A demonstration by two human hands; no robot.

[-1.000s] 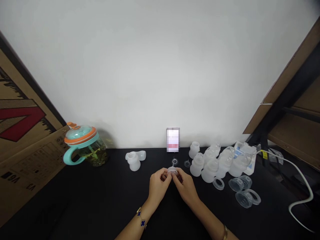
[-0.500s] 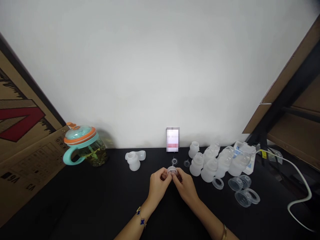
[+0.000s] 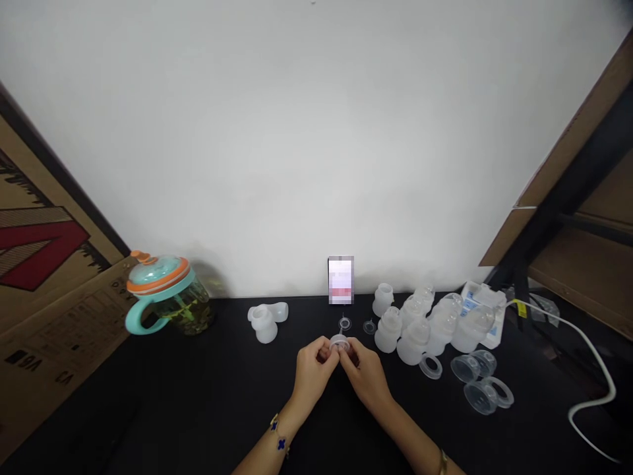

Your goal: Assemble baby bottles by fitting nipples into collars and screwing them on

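Observation:
My left hand (image 3: 313,369) and my right hand (image 3: 364,371) meet at the middle of the black table, fingers closed from both sides on a small translucent bottle collar ring (image 3: 339,341). A thin nipple-like tip seems to stick up from the ring; the thumbs hide its near side. Just beyond my fingers lies a clear round valve with a stem (image 3: 345,323), and a second clear valve (image 3: 369,326) lies to its right. Right of my hands stand several small white baby bottles (image 3: 413,340), some topped with clear caps. A loose collar ring (image 3: 430,366) lies in front of them.
Clear domed caps (image 3: 479,397) lie at the right. Two open white bottles (image 3: 264,325) are at the left, one on its side. A phone (image 3: 341,280) leans on the wall. A lidded teal jug (image 3: 168,297), cardboard box (image 3: 59,356) and white cable (image 3: 601,356) flank the table.
The view has tilted slightly, so everything sits a little lower in the picture. Both hands keep hold of the collar ring, with only slight finger movement.

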